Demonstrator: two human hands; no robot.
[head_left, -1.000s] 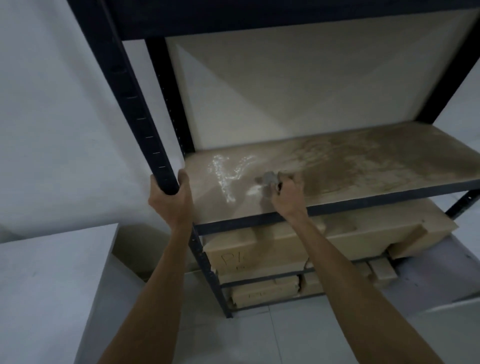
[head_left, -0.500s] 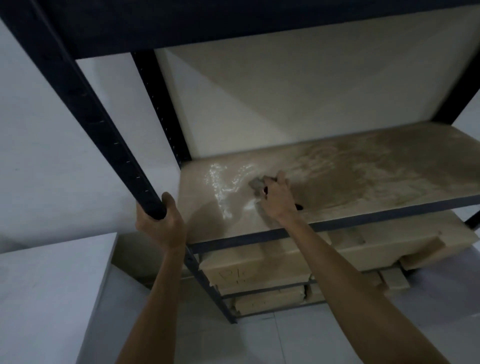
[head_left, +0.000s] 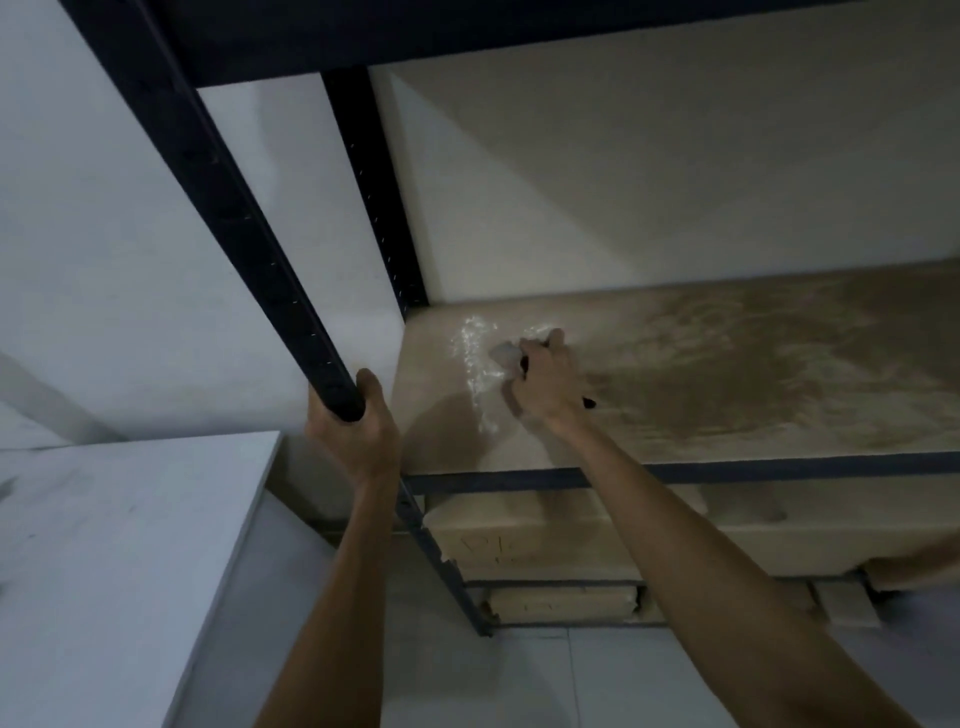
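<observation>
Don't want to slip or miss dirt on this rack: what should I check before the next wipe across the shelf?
1. Left hand grips the upright post for support: ok.
2. Right hand holds the cloth down on the shelf board: ok.
3. Wet streaks beside the cloth dried: not ok, they shine.
4. Dusty brown patch right of the hand wiped: not ok.
5. What the dark tip under the right hand belongs to: cannot tell.
</observation>
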